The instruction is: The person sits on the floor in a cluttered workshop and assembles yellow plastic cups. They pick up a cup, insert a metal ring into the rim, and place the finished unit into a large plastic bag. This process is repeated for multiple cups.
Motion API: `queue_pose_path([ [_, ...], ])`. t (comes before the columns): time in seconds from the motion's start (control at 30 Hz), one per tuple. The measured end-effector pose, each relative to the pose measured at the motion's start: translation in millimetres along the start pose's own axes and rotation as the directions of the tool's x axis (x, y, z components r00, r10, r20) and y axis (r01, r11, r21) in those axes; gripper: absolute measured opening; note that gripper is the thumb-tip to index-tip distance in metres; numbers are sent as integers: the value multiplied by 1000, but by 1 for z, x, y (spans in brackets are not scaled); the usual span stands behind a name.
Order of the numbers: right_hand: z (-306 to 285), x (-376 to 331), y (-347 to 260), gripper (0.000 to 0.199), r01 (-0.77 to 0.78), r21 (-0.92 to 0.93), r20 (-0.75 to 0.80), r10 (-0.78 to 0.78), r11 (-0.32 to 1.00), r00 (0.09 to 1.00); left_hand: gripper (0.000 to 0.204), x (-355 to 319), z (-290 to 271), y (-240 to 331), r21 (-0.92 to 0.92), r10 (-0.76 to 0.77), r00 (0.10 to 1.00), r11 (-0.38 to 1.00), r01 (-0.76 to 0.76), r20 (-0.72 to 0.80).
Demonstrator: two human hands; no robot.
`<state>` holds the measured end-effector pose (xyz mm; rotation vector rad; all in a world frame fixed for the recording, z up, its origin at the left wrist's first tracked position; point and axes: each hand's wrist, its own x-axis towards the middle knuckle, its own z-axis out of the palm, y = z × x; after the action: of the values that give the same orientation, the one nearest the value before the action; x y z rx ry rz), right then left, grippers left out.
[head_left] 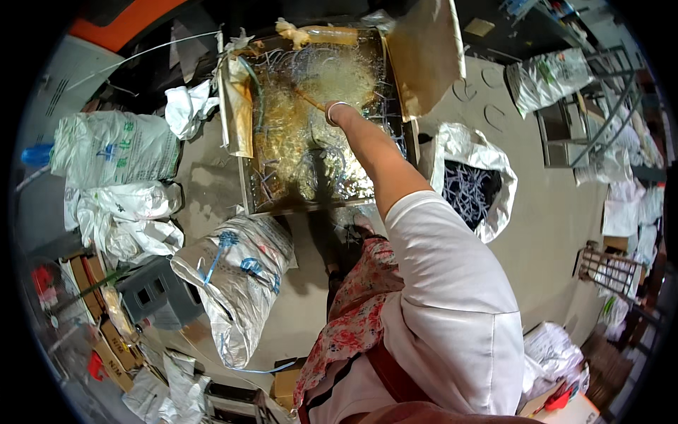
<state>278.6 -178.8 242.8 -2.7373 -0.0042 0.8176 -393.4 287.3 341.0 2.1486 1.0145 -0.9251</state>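
My right arm reaches forward over a shallow square metal tank (246, 185) of shiny, yellowish liquid. At the end of it, my right hand (337, 115) looks closed around a thin yellow-brown stick (311, 99), whose far end points down toward the liquid. A white band circles the arm near the hand. Foam and ripples spread over the far part of the tank, and dark curved pieces show along its right side. My left hand is out of view.
A white sack (503, 164) of dark curved strips stands right of the tank. Another white woven sack (247, 283) sits nearer on the left. Stuffed bags (116, 148) line the left side beside a grey plastic crate (159, 293). A brown sheet (424, 60) rises at the tank's far right.
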Motion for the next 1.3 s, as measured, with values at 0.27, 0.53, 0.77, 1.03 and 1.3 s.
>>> queue_pose_path([
  [0.27,23,-135,52,10,-123,139,235,88,983,968,34,-6,-107,202,104,580,595,759,-642,-557],
  [0.53,114,-505,53,31,-338,666,104,367,665,925,36,19,-137,290,-218,726,508,462,-860,-464],
  [0.77,259,-789,-58,30,-356,934,170,847,24,504,44,26,-72,330,-304,928,372,346,-888,-30],
  [1.03,249,-736,29,41,-335,936,216,925,-106,312,35,-59,11,375,-354,908,65,226,-908,414],
  [1.3,166,-501,145,47,-592,451,-207,723,668,659,58,-176,89,388,-316,435,335,880,-355,836],
])
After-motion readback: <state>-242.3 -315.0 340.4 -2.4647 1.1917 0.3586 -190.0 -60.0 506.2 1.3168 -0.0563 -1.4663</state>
